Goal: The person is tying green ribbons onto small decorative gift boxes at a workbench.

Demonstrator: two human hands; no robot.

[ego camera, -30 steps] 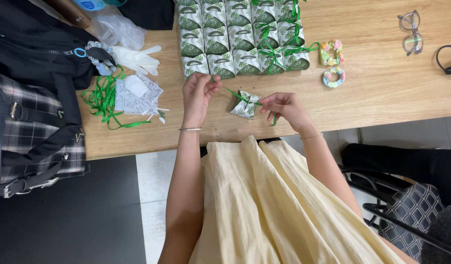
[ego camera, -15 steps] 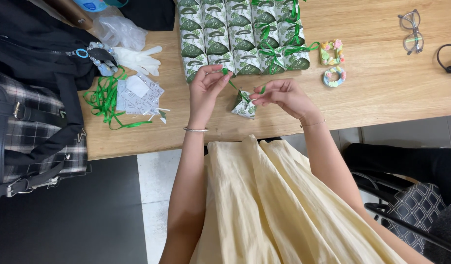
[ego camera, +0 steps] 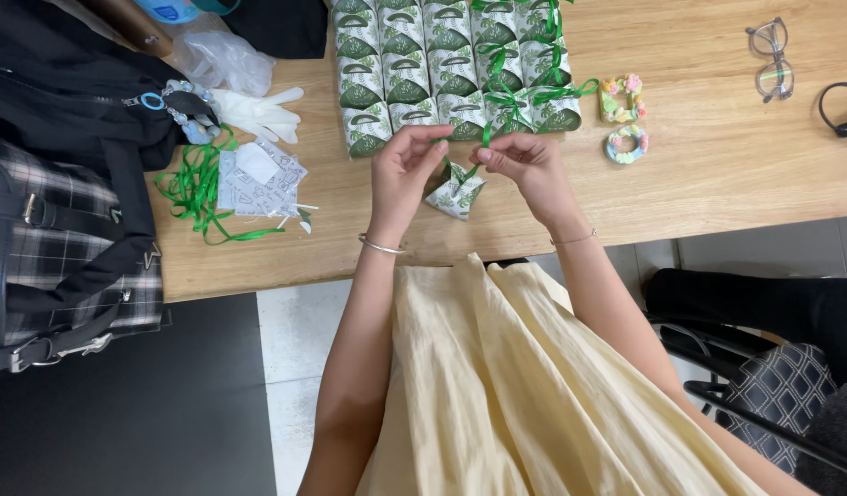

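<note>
Comparing with half a second ago: both hands sit slightly farther apart, the ribbon drawn tighter above the box.
Left hand (ego camera: 403, 174): fingers pinched shut on one end of the green ribbon (ego camera: 483, 138).
Right hand (ego camera: 526, 165): fingers closed on the other end of the same ribbon.
Favour box (ego camera: 456, 191): small, white with green leaf print, tilted, hanging just above the desk (ego camera: 717, 174) edge between both hands.
Finished boxes (ego camera: 414, 73): laid in rows of five at the far side; several wear green bows.
Loose ribbon (ego camera: 198, 188): one tangled heap left of the hands.
Glove (ego camera: 256, 112): one, white.
Glasses (ego camera: 773, 62): one pair.
Beaded rings (ego camera: 624, 119): two.
</note>
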